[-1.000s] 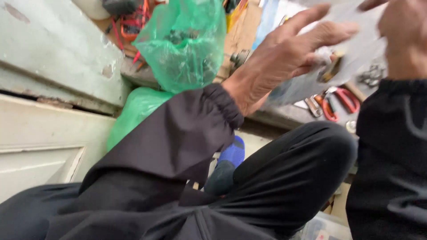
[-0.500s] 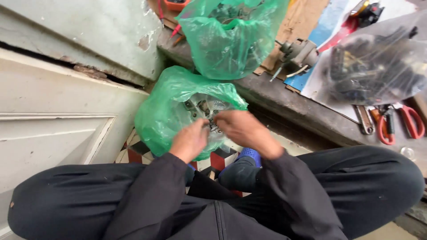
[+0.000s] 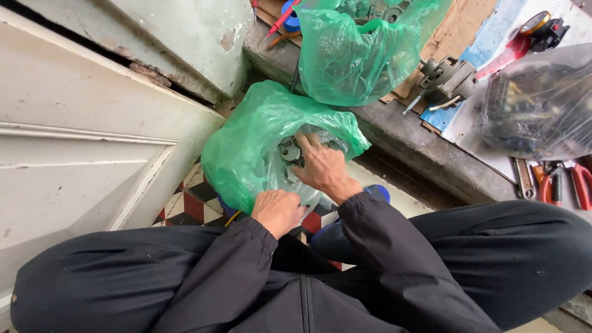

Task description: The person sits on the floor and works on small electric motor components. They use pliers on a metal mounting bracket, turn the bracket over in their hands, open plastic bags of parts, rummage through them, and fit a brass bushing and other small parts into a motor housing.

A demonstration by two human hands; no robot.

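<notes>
A green plastic bag (image 3: 246, 145) sits on the tiled floor between my knees, its mouth open with grey metal parts (image 3: 290, 151) showing inside. My left hand (image 3: 277, 211) is closed on the near edge of the bag. My right hand (image 3: 320, 166) reaches into the bag's mouth with fingers spread over the metal parts; whether it holds one of them is hidden.
A second green bag (image 3: 357, 55) stands on a concrete step (image 3: 401, 132) above. A clear bag of dark parts (image 3: 542, 105), a metal mechanism (image 3: 447, 77), a spanner (image 3: 524, 177) and red-handled pliers (image 3: 564, 182) lie to the right. A pale door (image 3: 74, 154) is on the left.
One second ago my hands were raised at the clear bag on the right. They have come down to the lower green bag, and the right hand has gone deeper into its mouth.
</notes>
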